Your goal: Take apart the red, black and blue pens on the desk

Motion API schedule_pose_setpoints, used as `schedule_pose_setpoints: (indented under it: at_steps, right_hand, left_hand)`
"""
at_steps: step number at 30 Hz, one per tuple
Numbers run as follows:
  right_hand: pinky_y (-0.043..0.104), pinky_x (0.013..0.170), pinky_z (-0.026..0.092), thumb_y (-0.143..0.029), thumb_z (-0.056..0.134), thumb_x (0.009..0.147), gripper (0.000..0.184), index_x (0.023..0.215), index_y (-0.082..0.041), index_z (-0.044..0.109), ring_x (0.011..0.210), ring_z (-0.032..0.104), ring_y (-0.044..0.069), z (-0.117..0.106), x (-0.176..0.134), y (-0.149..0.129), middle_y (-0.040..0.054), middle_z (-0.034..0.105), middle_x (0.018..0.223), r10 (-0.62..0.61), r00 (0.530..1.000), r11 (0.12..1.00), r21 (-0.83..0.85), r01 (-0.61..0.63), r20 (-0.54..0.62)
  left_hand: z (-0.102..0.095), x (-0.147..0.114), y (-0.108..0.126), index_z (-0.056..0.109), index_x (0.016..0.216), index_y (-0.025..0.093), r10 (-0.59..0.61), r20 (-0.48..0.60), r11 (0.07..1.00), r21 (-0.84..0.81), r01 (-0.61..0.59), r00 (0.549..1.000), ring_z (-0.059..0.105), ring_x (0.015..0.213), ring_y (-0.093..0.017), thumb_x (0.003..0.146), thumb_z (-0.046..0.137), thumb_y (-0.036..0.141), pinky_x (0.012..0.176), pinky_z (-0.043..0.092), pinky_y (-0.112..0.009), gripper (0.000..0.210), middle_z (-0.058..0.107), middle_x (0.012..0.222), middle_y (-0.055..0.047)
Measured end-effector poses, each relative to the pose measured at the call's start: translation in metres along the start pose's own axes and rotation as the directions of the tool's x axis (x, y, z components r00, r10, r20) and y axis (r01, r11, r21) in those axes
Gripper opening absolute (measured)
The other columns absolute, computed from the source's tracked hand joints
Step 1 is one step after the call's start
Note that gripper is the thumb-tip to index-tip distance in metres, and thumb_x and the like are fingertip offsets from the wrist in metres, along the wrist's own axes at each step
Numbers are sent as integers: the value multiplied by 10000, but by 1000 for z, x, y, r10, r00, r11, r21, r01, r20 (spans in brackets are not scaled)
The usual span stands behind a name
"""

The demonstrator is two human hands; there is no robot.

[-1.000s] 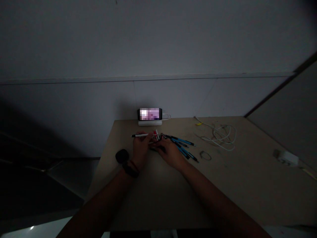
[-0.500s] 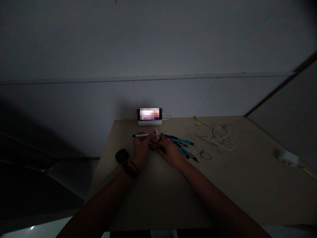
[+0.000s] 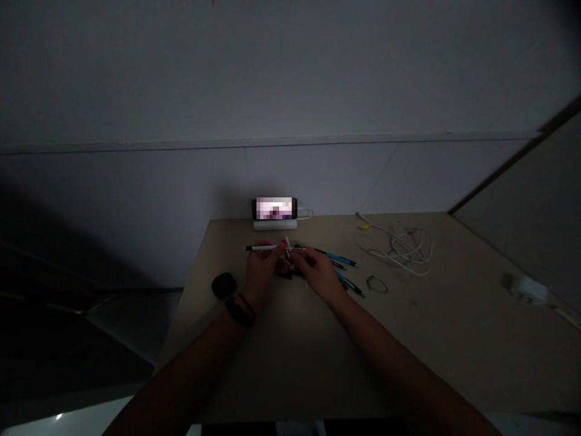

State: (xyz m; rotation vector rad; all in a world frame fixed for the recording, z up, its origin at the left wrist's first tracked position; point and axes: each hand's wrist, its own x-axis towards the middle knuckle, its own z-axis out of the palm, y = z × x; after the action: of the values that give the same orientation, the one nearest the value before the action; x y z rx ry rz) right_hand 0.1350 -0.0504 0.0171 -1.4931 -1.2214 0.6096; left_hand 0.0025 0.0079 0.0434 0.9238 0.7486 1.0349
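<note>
My left hand (image 3: 262,265) is closed around a white pen (image 3: 262,247) with a dark end that points left. Close beside it, my right hand (image 3: 315,269) has its thumb and fingers pinched at the pen's right end, where a thin piece shows between the two hands. That piece is too small and dim to make out. Small red and white parts (image 3: 287,242) lie just behind the fingers, partly covered. Several blue and black pens (image 3: 342,259) lie on the table to the right of my right hand, some partly hidden by it.
A lit phone (image 3: 274,209) leans against the wall on a white stand (image 3: 275,225). A dark rounded case (image 3: 224,286) sits left of my left wrist. To the right lie a coiled white cable (image 3: 408,251), a small loop (image 3: 376,284) and a white plug (image 3: 531,290).
My right hand has lifted slightly from the small parts and come to the right end of the white pen. My left hand has shifted a little to the right with the pen.
</note>
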Motion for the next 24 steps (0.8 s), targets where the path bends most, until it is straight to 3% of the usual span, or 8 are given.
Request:
schedule_pose_setpoints:
  at_steps: [4, 7, 12, 24]
  right_hand:
    - [283, 614, 476, -498, 701, 804, 333, 963, -207, 728, 664, 631, 181, 0, 1, -2, 21, 711, 760, 72, 997, 971, 228, -68, -10]
    - [287, 605, 488, -531, 738, 757, 365, 913, -202, 726, 646, 640, 180, -1, 1, -7, 31, 722, 744, 126, 992, 945, 306, -112, -25]
    - [270, 529, 457, -561, 761, 722, 390, 861, -199, 720, 558, 588, 158, -2, 1, -13, 9, 674, 628, 171, 983, 925, 354, -138, -65]
    - [271, 514, 471, -556, 785, 693, 387, 805, -194, 708, 518, 575, 144, -4, 3, -12, 7, 671, 608, 216, 971, 894, 422, -152, -106]
  left_hand:
    - [1, -2, 0, 484, 912, 200, -14, 18, 1000, 18, 13, 1000, 628, 466, -112, 609, 880, 430, 444, 482, -198, 549, 688, 701, 30]
    - [2, -3, 0, 492, 918, 200, -23, 36, 999, 23, 23, 999, 632, 459, -118, 595, 884, 446, 428, 463, -189, 565, 672, 667, 41]
    - [2, -3, -3, 504, 928, 199, -24, 63, 999, 41, 21, 998, 642, 469, -125, 615, 871, 438, 427, 472, -192, 539, 681, 669, 33]
    - [0, 0, -2, 503, 917, 198, 24, 1, 998, 50, -24, 1000, 608, 450, -106, 607, 876, 425, 429, 463, -200, 535, 679, 675, 37]
